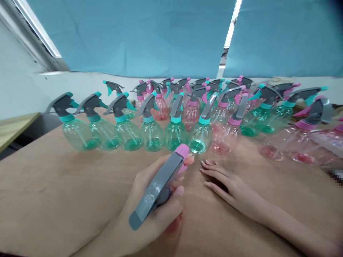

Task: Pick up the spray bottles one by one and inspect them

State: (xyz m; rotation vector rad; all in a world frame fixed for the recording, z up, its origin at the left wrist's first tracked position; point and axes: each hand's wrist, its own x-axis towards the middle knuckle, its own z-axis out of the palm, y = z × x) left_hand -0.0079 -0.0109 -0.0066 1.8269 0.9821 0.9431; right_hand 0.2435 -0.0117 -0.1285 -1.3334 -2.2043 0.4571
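My left hand (163,200) is wrapped around a pink spray bottle (160,185) with a grey trigger head and pink nozzle, seen from above. Most of that bottle's body is hidden by the hand; a bit of pink shows low beside the thumb. To its right, my right hand (227,182) rests on the table with its fingers stretched out, holding nothing. Just beyond the fingertips stand a clear pink spray bottle (223,137) and a green spray bottle (199,137) with a turquoise collar.
A row of green spray bottles (127,132) runs along the wooden table (66,200), with many pink and green ones behind. More pink bottles (278,142) stand at the right, near a dark object (337,175) by the edge. A blue curtain (134,35) hangs behind.
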